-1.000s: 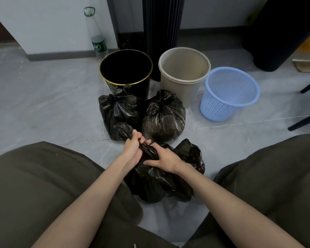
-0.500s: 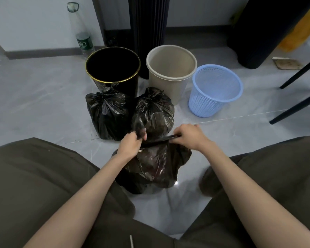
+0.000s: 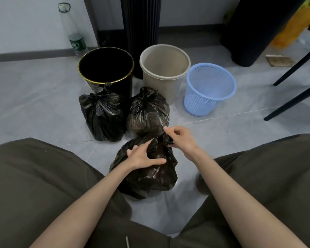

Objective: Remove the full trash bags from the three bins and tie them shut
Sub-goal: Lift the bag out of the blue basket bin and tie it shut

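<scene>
Three bins stand in a row on the floor: a black bin with a gold rim (image 3: 106, 68), a beige bin (image 3: 164, 67) and a blue mesh bin (image 3: 209, 88). All look empty of bags. Two knotted black bags, a left bag (image 3: 102, 115) and a middle bag (image 3: 148, 111), sit in front of them. The third black bag (image 3: 150, 176) lies between my knees. My left hand (image 3: 141, 156) rests on top of that bag with its fingers spread. My right hand (image 3: 181, 138) pinches the bunched neck of the bag.
A clear plastic bottle (image 3: 73, 33) stands by the wall at the back left. A dark ribbed column (image 3: 140, 24) rises behind the bins. Black chair legs (image 3: 293, 86) slant in at the right. My knees (image 3: 34, 185) frame the bag on both sides.
Both hands were pulling the bag's ends apart. Now the left hand has let go and lies flat on the bag, while the right hand has come back in to the neck.
</scene>
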Tool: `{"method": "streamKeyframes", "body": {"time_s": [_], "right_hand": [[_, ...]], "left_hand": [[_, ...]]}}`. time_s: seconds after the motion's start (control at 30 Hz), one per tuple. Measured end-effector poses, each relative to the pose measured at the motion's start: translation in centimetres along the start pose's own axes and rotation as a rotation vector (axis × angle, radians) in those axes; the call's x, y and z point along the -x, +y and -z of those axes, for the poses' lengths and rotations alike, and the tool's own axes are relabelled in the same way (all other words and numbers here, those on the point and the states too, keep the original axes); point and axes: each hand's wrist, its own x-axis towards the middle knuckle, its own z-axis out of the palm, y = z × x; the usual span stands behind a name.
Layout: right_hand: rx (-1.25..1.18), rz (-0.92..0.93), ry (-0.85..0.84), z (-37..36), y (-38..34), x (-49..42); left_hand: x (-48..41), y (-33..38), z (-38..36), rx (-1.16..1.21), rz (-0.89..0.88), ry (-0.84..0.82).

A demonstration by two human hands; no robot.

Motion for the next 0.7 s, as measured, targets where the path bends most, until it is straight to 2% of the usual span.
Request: {"method": "streamKeyframes", "body": {"time_s": [0.17,0.3,0.37,0.5,0.63,0.7], "right_hand": [[-0.189,-0.090,-0.069,-0.2,-0.7,-0.1],[-0.475,-0.047,-0.038,1.1,-0.8,-0.2],[-0.500,-0.021,-0.018,2.0,0.5,-0.5],[-0.105,-0.067,0.050,2.9,3.4,0.1],[0.191,-0.146,-0.113,1.0,6.1,0.3],[0.261,-0.156,-0.119,0.1,7.2,-0.6]], "left_hand": [[-1.1,-0.3,-1.4,0.009,0.067,0.164],[-1.9,-1.2,-1.7,0.184,0.083,0.249],[-1.8,-0.9,-1.4,0.194,0.104,0.254],[-1.8,-0.4,-1.3,0.193,0.103,0.261],[-2.2,-1.1,-1.7,0.250,0.014,0.252],[-2.6,-1.5,-1.8,0.250,0.006,0.248]]}}
